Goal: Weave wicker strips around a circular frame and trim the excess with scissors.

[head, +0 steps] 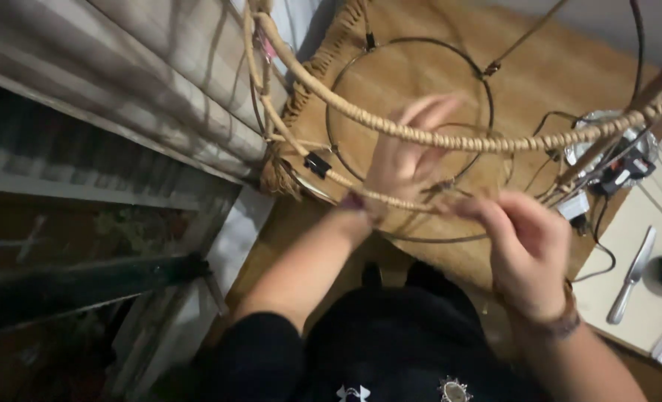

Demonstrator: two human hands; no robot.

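A butter knife (632, 274) lies at the right and a black clip (317, 164) sits on the wrapped wire frame (390, 128), which crosses in front of me. My left hand (405, 152) is spread open behind it; my right hand (526, 249) pinches its thin wire (450, 186).

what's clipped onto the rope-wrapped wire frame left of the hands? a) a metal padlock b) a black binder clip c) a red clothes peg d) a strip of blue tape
b: a small black binder clip grips the rope-wrapped wire frame, left of the left hand.
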